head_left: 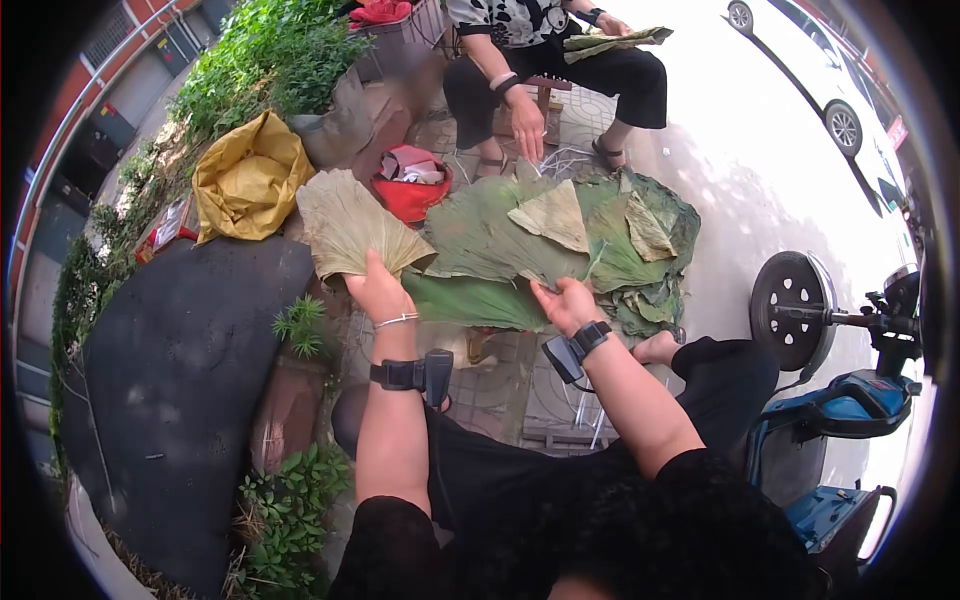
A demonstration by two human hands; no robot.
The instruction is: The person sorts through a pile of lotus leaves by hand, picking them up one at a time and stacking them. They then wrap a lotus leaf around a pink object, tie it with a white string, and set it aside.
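Observation:
My left hand [378, 292] is closed on the narrow end of a dry, yellowish-brown lotus leaf [352, 222], folded into a fan shape. At the near edge of a large grey-green lotus leaf [470, 238], my right hand [567, 305] pinches the rim between thumb and fingers. Under that leaf shows a brighter green one [480, 303]. Two smaller dry folded pieces, a pale triangle [555, 217] and a brownish one [650, 230], lie on top. More crumpled dark green leaves [650, 303] are heaped at the right.
Opposite sits a person [545, 80] holding a folded leaf [615, 43], their other hand [527, 125] reaching down near pale strips [568, 160]. A yellow bag [252, 180], red bag [415, 185] and black sheet [180, 400] are leftward. A blue scooter [840, 405] stands right.

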